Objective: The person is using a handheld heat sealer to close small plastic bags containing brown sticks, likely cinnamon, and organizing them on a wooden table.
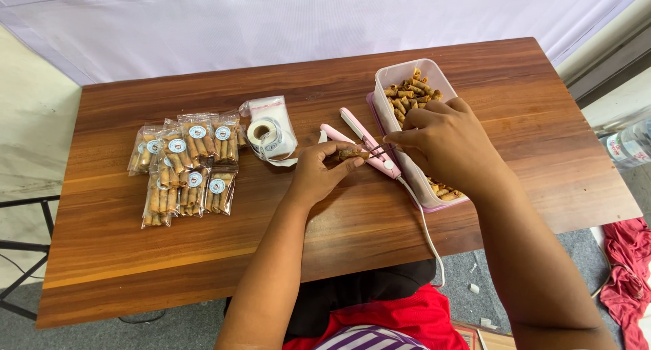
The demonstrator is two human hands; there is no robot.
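My left hand (319, 173) holds a small clear bag of brown rolled snacks (352, 154) near the middle of the wooden table (135, 255). My right hand (444, 140) pinches the other end of that bag, right beside a pink hand sealer (363, 136) that lies open on the table. A white cord runs from the sealer off the near edge. Behind my right hand stands a pale pink plastic tub (407, 72) filled with loose rolled snacks (410, 92).
Several sealed snack bags with round stickers (186, 167) lie in a pile at the left. A roll of stickers (264, 134) rests on a stack of clear bags (268, 109). A water bottle (627, 146) and red cloth (627, 268) sit off the right edge.
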